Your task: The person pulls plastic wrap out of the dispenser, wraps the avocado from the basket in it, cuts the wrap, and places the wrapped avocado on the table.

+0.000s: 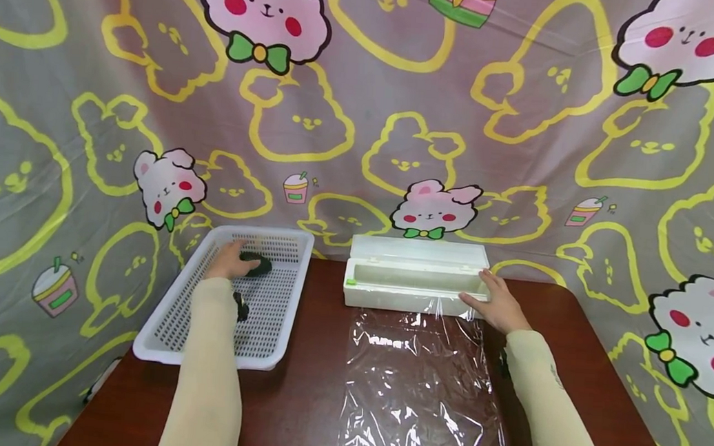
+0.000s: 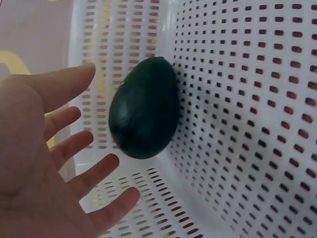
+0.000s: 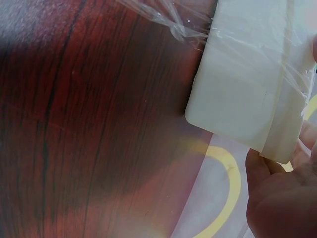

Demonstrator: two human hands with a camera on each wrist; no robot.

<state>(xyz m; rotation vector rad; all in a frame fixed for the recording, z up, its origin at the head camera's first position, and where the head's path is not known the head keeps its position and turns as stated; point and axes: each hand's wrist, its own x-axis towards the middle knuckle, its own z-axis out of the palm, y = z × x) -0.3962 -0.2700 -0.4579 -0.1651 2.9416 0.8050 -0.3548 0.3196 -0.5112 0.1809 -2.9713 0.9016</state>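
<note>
A dark green avocado [image 2: 144,109] lies in the white perforated basket [image 1: 291,315], against its wall in the left wrist view. My left hand [image 1: 228,262] reaches into this basket beside the avocado, fingers spread; a gap shows between them and the fruit [image 2: 64,144]. On the right, a white cling film dispenser box [image 1: 413,303] stands with its lid raised. Clear cling film [image 1: 414,386] runs from its front toward me across the table. My right hand [image 1: 500,305] grips the box's right end, thumb over the front edge and fingers at the far side.
The dark red wooden table [image 1: 314,393] carries everything. A green piece [image 1: 351,282] sits at the dispenser's left end. Patterned grey cloth [image 1: 365,113] hangs close behind the table and along both sides.
</note>
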